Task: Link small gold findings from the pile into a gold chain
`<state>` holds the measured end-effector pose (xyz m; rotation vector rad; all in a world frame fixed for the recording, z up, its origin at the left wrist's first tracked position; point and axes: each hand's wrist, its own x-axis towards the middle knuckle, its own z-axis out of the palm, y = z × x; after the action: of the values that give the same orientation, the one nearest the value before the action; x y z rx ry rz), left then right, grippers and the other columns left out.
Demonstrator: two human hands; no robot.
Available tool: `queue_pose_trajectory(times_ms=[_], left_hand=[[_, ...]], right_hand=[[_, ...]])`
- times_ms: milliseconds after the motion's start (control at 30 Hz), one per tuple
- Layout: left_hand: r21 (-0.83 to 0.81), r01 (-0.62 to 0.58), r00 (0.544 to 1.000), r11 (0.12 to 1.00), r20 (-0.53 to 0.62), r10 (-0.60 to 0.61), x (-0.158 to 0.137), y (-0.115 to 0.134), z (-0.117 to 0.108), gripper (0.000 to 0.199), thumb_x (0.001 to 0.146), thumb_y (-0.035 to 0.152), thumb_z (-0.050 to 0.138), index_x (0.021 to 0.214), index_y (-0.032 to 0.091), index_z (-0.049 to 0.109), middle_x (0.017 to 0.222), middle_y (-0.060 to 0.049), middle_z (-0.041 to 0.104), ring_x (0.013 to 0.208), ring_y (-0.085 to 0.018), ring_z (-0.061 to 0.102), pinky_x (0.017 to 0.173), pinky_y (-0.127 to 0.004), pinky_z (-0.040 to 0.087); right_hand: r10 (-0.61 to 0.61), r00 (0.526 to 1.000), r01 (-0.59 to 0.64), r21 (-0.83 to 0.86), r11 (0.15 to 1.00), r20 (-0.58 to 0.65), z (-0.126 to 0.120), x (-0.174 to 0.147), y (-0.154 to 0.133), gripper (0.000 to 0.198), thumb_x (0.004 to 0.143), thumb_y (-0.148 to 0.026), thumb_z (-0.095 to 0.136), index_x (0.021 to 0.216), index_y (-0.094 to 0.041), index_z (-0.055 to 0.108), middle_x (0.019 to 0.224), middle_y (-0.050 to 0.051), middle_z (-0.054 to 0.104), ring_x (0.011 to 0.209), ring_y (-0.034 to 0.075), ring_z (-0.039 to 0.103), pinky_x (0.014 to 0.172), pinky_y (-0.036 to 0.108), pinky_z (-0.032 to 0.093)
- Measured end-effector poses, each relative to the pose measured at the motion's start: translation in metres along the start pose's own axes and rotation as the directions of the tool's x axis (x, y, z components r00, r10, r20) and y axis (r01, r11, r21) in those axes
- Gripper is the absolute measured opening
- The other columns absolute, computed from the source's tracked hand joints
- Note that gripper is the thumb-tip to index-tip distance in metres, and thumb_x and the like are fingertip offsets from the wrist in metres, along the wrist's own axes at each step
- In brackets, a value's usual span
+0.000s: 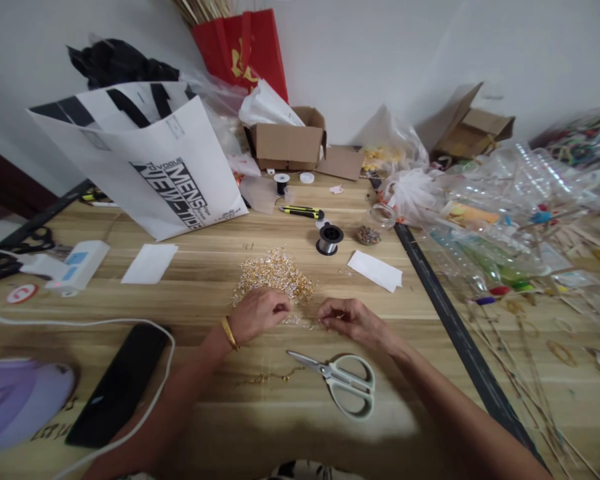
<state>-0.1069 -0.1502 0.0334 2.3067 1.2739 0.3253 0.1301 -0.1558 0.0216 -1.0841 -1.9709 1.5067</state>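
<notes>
My left hand (pixel 261 311), with a gold bangle (pixel 229 333) at its wrist, rests at the near edge of a pile of gold and clear beads (pixel 273 272). Its fingers are curled together; what they hold, if anything, is hidden. Across a small gap, my right hand (pixel 353 320) pinches something too small to name. A short row of clear beads (pixel 296 321) lies on the table between both hands. Nearer to me are scissors (pixel 344 380) with pale handles, their blades pointing left, and a thin gold chain (pixel 270 378).
Behind the beads stand a wire spool (pixel 329 239), a yellow-black utility knife (pixel 303 212) and a glass jar (pixel 375 227) of beads. White paper (pixel 375 270) lies at right. A phone (pixel 120 383) and white cable (pixel 166 373) are at left. Plastic bags (pixel 480 220) crowd the right side.
</notes>
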Motion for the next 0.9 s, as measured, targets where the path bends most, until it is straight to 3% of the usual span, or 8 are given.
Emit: queue_pose_trajectory(times_ms=[100,233,533,900], left_hand=[[0.154,-0.017,0.995,0.988,0.096,0.002,-0.006,-0.002,0.008,0.014,0.077,0.014,0.054,0.066,0.017,0.062,0.07,-0.004,0.061,0.072,-0.018,0.055,0.067,-0.027,0.038],[0.236,-0.011,0.998,0.972,0.066,-0.005,-0.016,-0.006,0.023,0.013,0.081,0.016,0.05,0.072,0.016,0.059,0.077,-0.005,0.059,0.077,-0.019,0.053,0.072,-0.029,0.039],[0.203,-0.001,0.998,0.979,0.056,-0.01,-0.031,-0.002,0.026,0.019,0.086,0.013,0.044,0.072,0.015,0.057,0.077,-0.004,0.057,0.075,-0.017,0.051,0.073,-0.028,0.038],[0.186,0.049,0.996,0.981,0.06,-0.062,-0.05,-0.01,0.02,0.019,0.086,0.014,0.043,0.072,0.016,0.056,0.076,-0.002,0.055,0.073,-0.016,0.049,0.069,-0.027,0.038]], right_hand=[[0.073,0.997,-0.071,0.146,0.987,-0.007,0.001,-0.007,0.007,0.02,0.079,-0.033,0.06,0.084,-0.014,0.063,0.072,0.003,0.061,0.06,0.012,0.054,0.054,0.023,0.041],[0.12,0.992,-0.107,0.237,0.966,-0.042,-0.001,-0.015,0.016,0.03,0.077,-0.041,0.063,0.088,-0.013,0.064,0.074,0.004,0.063,0.062,0.013,0.055,0.056,0.025,0.044],[0.142,0.984,-0.103,0.311,0.945,-0.105,0.0,-0.025,0.042,0.034,0.079,-0.039,0.062,0.099,-0.012,0.062,0.082,0.006,0.063,0.064,0.012,0.055,0.057,0.024,0.045],[0.152,0.964,-0.08,0.304,0.949,-0.22,0.023,-0.02,0.037,0.025,0.075,-0.036,0.064,0.087,-0.015,0.065,0.078,0.005,0.066,0.063,0.013,0.058,0.059,0.025,0.046]])
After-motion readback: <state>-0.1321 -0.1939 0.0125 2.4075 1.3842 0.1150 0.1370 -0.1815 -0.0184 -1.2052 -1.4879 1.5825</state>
